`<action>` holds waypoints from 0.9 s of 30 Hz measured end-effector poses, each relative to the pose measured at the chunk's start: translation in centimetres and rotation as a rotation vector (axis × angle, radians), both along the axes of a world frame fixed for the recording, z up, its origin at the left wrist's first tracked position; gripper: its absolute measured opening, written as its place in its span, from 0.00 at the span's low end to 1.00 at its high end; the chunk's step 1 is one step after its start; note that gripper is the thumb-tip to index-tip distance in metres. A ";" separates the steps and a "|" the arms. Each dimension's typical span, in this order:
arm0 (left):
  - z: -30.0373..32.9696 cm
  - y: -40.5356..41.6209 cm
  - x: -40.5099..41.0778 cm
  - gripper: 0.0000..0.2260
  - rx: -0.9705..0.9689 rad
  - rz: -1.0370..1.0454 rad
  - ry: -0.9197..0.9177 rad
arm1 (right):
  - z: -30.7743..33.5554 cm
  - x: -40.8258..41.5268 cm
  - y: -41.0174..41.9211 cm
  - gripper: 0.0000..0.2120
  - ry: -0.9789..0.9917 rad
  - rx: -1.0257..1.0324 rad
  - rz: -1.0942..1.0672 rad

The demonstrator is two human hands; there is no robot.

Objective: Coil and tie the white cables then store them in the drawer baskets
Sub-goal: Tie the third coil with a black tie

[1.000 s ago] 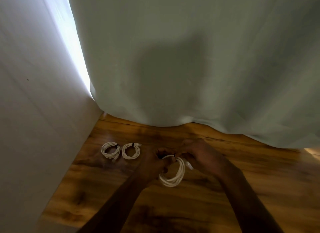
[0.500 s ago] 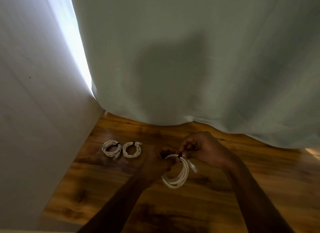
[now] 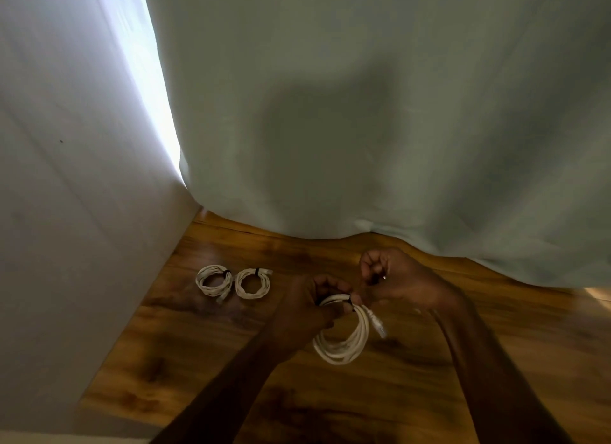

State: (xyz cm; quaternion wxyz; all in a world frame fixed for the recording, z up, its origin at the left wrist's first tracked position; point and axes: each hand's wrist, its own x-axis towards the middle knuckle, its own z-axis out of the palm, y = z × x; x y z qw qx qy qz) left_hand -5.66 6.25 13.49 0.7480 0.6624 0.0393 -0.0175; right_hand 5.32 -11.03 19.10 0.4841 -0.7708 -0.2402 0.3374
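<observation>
both of my hands meet over the wooden floor (image 3: pixel 380 397), working the white cable coil (image 3: pixel 344 339) between them. my left hand (image 3: pixel 305 311) has its fingers curled round the top of the coil, gripping the bundled strands, and the loop hangs below that grip. my right hand (image 3: pixel 400 283), just right of the coil's top, is clenched with its fingertips pinching at the small black tie (image 3: pixel 347 302) that crosses the strands there; the pinch itself is too dim for me to see clearly. a connector end (image 3: pixel 378 326) sticks out along the right side of the coil.

behind the coil, the pale curtain (image 3: pixel 380 113) fills most of the view and its hem reaches the floor just beyond my hands. a white wall (image 3: pixel 66 195) stands well to the left of the coil.

two finished coils lie flat on the floor to the left of the one i hold, side by side and almost touching: the far left coil (image 3: pixel 214 281) near the wall, the nearer coil (image 3: pixel 253 283) beside it. each carries a black band at its top edge.
</observation>
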 end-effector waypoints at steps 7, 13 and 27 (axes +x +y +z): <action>-0.7 0.8 0.2 0.08 0.020 0.095 -0.022 | -2.2 -2.6 0.7 0.15 0.258 0.135 -0.200; -0.8 0.3 0.2 0.06 0.057 0.139 -0.024 | -3.6 -3.8 1.1 0.09 0.369 0.272 -0.399; -1.1 0.4 0.7 0.06 0.190 0.231 -0.203 | -4.0 -3.9 1.3 0.10 0.655 0.416 -0.472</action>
